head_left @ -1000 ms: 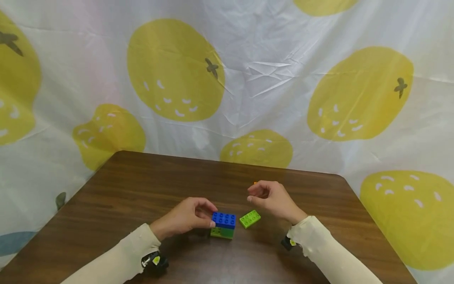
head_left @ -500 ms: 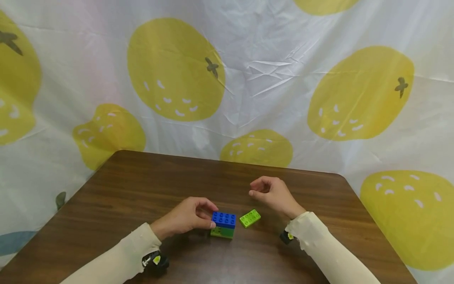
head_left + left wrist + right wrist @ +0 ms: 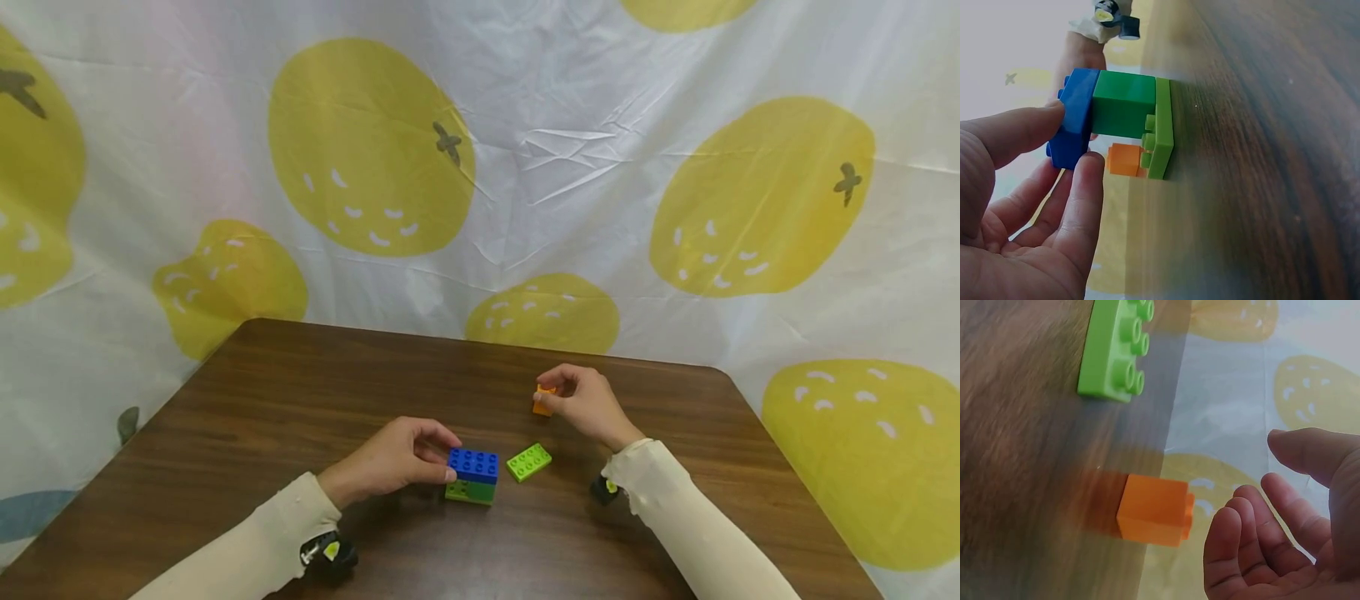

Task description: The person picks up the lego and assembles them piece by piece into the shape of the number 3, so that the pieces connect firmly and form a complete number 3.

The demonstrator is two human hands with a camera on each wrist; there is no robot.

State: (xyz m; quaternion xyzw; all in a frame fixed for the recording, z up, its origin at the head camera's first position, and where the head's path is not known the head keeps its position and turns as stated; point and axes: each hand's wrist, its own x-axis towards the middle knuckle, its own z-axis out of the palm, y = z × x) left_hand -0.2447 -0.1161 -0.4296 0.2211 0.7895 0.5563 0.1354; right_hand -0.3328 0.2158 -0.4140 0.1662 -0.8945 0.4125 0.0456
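My left hand (image 3: 378,462) pinches the blue brick (image 3: 1075,119) on top of a small toy-brick stack, thumb on one side and fingers on the other. Under the blue brick sit a dark green brick (image 3: 1124,103) and a thin lime plate brick (image 3: 1163,128), whose studs stick out past the green one. My right hand (image 3: 588,404) hovers by an orange brick (image 3: 1154,509) that stands on the table, studs up. Its fingers are loosely bent and apart from the brick in the right wrist view. Between the hands lies a flat lime brick (image 3: 529,462).
The bricks stand on a dark brown wooden table (image 3: 337,367) with rounded far corners. Behind it hangs a white curtain (image 3: 555,225) printed with yellow fruit. A black strap with a camera (image 3: 328,552) is worn on the left wrist.
My right hand has moved a little farther back across the table, and the orange brick now shows by its fingertips. The left hand and stack have stayed in place.
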